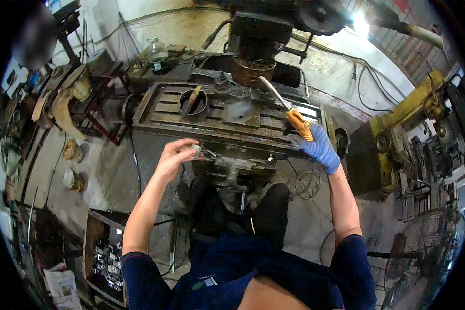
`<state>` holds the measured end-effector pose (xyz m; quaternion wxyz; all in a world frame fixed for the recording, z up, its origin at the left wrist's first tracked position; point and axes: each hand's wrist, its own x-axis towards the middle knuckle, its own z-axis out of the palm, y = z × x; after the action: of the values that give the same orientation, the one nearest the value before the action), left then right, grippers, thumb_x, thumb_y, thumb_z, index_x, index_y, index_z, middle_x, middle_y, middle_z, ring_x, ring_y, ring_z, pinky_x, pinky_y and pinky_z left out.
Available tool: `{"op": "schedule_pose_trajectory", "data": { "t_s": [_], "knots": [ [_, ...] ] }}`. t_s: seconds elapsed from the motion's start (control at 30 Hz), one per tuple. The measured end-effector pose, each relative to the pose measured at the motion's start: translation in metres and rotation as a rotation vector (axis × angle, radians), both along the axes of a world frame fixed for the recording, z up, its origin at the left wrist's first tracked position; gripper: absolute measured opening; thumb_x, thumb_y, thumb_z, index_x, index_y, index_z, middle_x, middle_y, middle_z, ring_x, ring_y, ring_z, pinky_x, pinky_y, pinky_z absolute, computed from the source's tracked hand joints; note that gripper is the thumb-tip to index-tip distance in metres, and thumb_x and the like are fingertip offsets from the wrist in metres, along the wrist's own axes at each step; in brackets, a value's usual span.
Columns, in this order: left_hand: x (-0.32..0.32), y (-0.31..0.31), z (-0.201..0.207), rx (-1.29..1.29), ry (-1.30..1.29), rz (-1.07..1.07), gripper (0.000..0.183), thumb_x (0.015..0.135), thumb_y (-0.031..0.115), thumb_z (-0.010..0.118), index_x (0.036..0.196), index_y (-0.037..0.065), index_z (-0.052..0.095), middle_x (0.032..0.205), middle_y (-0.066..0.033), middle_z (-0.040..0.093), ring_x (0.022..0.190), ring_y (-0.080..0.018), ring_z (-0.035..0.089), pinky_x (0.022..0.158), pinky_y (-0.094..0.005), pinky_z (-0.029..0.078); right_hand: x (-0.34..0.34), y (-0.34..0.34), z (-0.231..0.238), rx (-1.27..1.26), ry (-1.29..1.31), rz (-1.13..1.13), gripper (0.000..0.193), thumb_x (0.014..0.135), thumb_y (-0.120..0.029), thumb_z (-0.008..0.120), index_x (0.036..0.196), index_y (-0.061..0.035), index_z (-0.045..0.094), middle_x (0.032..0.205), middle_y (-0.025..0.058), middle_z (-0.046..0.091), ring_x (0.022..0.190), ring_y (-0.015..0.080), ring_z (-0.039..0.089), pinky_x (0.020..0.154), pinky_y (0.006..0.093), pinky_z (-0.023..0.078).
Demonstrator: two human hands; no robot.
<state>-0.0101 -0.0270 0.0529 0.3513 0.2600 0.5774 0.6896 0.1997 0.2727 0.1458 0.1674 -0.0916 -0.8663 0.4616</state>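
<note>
My bare left hand [174, 157] is closed in a pinch on a small pale metal piece [196, 148], just in front of the machine table's near edge. In a blue glove, my right hand [323, 151] grips an orange air blow gun [298, 122]. Its long silver nozzle points up and to the left over the right part of the slotted machine table [191, 125]. A round pot [203, 109] with a brush [195, 95] leaning in it stands on the table's left part. Near the middle lies a flat metal plate [250, 120], partly blurred.
The dark machine head [256, 36] hangs over the table's far side. A large clear bottle [158, 57] stands behind at left. At lower left, an open box [90, 243] contains many small metal pieces. Two tubs [73, 181] are on the left; a fan [423, 253] stands lower right.
</note>
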Motion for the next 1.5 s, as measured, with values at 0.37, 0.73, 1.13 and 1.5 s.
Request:
{"op": "schedule_pose_trajectory", "data": {
  "t_s": [0.37, 0.73, 1.13, 1.5],
  "knots": [
    [-0.027, 0.155, -0.019, -0.361, 1.016, 0.218, 0.034, 0.064, 0.030, 0.072, 0.069, 0.000, 0.057, 0.057, -0.0114, 0.057, 0.052, -0.0214, 0.056, 0.052, -0.0327, 0.044, -0.006, 0.009, -0.136, -0.036, -0.073, -0.126, 0.036, 0.075, -0.028, 0.069, 0.103, -0.0061, 0.063, 0.077, 0.0062, 0.067, 0.065, 0.0093, 0.057, 0.062, 0.0284, 0.046],
    [-0.056, 0.218, -0.039, -0.518, 1.212, 0.241, 0.033, 0.065, 0.033, 0.071, 0.080, 0.006, 0.061, 0.070, -0.0162, 0.062, 0.071, -0.0335, 0.061, 0.065, -0.0422, 0.048, -0.009, 0.020, -0.195, -0.231, -0.020, -0.347, 0.029, 0.067, -0.020, 0.077, 0.088, -0.0027, 0.067, 0.077, 0.0029, 0.067, 0.066, 0.0078, 0.057, 0.060, 0.0252, 0.046],
    [-0.048, 0.210, -0.025, -0.524, 1.334, 0.129, 0.019, 0.072, 0.019, 0.063, 0.087, 0.008, 0.062, 0.076, -0.0147, 0.063, 0.074, -0.0323, 0.061, 0.067, -0.0427, 0.048, 0.021, -0.013, -0.173, -0.155, 0.003, -0.601, 0.021, 0.075, -0.020, 0.070, 0.084, -0.0005, 0.066, 0.072, 0.0032, 0.064, 0.062, 0.0092, 0.056, 0.057, 0.0242, 0.044],
    [-0.063, 0.248, -0.044, -0.355, 1.399, 0.239, 0.015, 0.074, 0.016, 0.060, 0.086, 0.008, 0.061, 0.083, -0.0125, 0.062, 0.075, -0.0309, 0.060, 0.065, -0.0416, 0.048, 0.133, 0.021, -0.184, -0.256, -0.052, -0.705, 0.018, 0.077, -0.011, 0.066, 0.090, 0.0024, 0.066, 0.080, 0.0042, 0.065, 0.072, 0.0084, 0.057, 0.067, 0.0222, 0.045]
  ]
}}
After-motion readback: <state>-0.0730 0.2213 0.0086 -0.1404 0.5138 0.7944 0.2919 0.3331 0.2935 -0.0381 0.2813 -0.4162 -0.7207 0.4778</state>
